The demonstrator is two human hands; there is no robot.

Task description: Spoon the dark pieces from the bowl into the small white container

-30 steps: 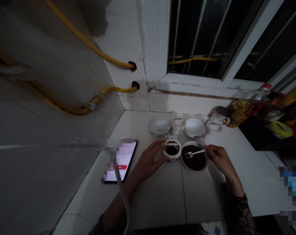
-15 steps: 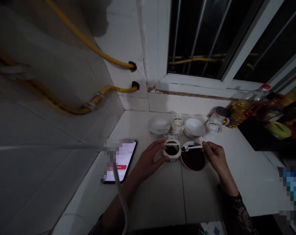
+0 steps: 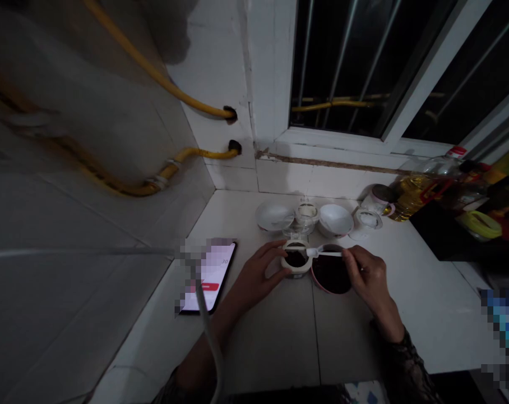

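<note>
My left hand (image 3: pixel 254 278) is wrapped round a small white jar (image 3: pixel 295 264) with dark contents, steadying it on the white counter. My right hand (image 3: pixel 366 275) pinches the handle of a small white spoon (image 3: pixel 324 253), whose bowl is at the jar's right rim. Just right of the jar sits a pink-rimmed bowl (image 3: pixel 331 276) full of dark grains, partly hidden by my right hand.
A lit phone (image 3: pixel 210 275) lies left of my left hand. Two white bowls (image 3: pixel 274 215) and small glass jars (image 3: pixel 306 213) stand behind. An oil bottle (image 3: pixel 422 185) and other containers crowd the right side. Yellow pipes run along the left wall.
The spoon rose from the dark bowl and travelled left with my right hand to the jar's rim. My left hand stayed on the jar.
</note>
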